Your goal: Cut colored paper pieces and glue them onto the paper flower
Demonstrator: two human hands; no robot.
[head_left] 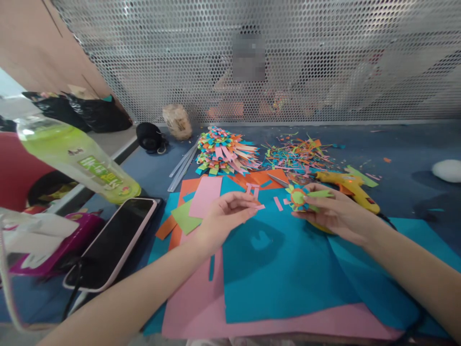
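Between the thumb and fingers of my left hand (232, 211) is a small pink paper strip (261, 207), held above a blue sheet (284, 278). My right hand (334, 211) grips a paper flower (298, 197) with a green centre, an orange ring and blue outer petals; a green strip sticks out past the fingers. More pink strips (278, 203) lie on the sheet between my hands. Scissors (277, 179) rest just behind, their handles mostly hidden by my right hand. A yellow glue gun (349, 187) lies behind that hand.
A fringed multicoloured paper pile (225, 151) and loose paper scraps (302, 156) sit at the back, before a perforated metal panel (201, 62). Clear glue sticks (182, 168) lie beside them. Leftward are a phone (111, 245) and a tilted drink bottle (79, 158). A white ball (446, 171) sits far right.
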